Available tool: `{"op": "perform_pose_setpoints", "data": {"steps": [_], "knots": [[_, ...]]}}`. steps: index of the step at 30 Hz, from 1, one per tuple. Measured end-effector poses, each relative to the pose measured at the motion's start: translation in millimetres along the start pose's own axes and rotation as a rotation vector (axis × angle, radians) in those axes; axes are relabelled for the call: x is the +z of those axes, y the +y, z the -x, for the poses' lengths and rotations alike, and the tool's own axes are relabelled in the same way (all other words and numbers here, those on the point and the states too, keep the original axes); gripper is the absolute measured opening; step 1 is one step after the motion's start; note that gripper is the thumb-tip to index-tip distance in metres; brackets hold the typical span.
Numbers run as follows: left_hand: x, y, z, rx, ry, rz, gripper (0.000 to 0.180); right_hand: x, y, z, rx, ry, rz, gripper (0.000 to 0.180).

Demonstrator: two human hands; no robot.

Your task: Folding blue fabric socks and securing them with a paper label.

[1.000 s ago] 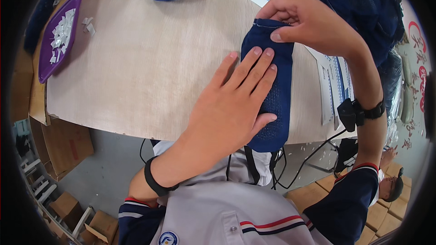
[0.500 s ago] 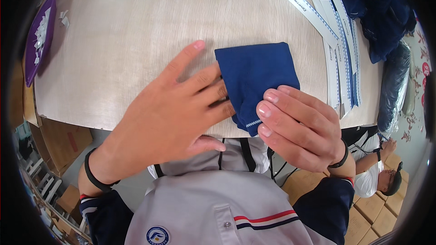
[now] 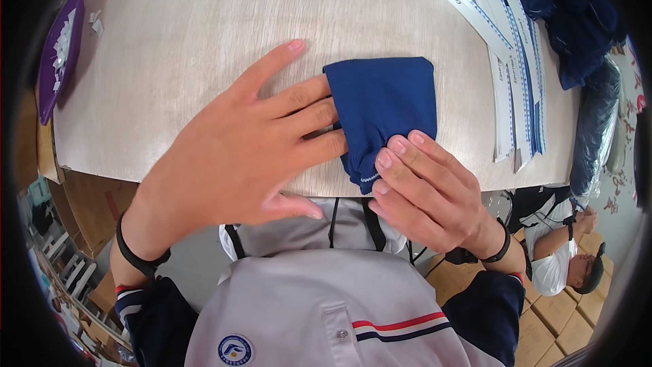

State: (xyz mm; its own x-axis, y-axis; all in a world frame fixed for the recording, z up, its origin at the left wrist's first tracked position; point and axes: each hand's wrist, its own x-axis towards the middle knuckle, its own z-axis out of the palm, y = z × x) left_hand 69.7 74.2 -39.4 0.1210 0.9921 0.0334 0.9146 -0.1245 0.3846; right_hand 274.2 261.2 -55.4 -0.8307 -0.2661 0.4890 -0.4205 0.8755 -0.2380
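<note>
A folded piece of dark blue fabric (image 3: 390, 95), squarish with a bit of pale stitching at its lower edge, lies at the table's near side in front of me. My right hand (image 3: 431, 187) grips its lower right part between thumb and fingers, puckering the cloth there. From the left, my left hand (image 3: 251, 143) reaches in with its fingers spread; the tips of three fingers are hidden within or under the fabric's left edge. Its index finger and thumb stick out free of the cloth.
Long white paper strips (image 3: 509, 75) with blue marks lie at the right, beside a heap of dark blue fabric (image 3: 557, 7) and a plastic-wrapped bundle (image 3: 595, 129). A purple tray (image 3: 49, 88) of small white pieces stands far left. A person (image 3: 560, 251) is at the right, near cardboard boxes (image 3: 553, 309).
Both hands and the fabric have shifted slightly. My left fingers are now straighter against the cloth's edge, and my right hand has moved a little left with its grip on the fabric.
</note>
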Motion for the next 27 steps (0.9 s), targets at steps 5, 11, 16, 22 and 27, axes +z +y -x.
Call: {"op": "perform_pose_setpoints", "data": {"steps": [5, 11, 16, 22, 27], "knots": [[-6, -15, 26, 0.167, 0.318, 0.072, 0.053, -11, -10, 7, -0.063, -0.004, -0.066, 0.016], [-17, -9, 62, -0.050, 0.549, 0.100, 0.025, -68, 24, -70, 0.214, -0.212, -0.460, 0.031], [-33, -3, 63, -0.221, 0.586, 0.118, 0.024, -53, 53, -164, 0.458, -0.155, -0.339, 0.035], [-61, 1, 56, -0.398, 0.483, 0.148, 0.041, -34, 146, -131, 0.293, -0.185, 0.048, 0.040], [-75, -13, 16, -0.221, 0.335, 0.029, 0.049, -41, 136, -78, 0.287, -0.599, 0.215, 0.064]]}}
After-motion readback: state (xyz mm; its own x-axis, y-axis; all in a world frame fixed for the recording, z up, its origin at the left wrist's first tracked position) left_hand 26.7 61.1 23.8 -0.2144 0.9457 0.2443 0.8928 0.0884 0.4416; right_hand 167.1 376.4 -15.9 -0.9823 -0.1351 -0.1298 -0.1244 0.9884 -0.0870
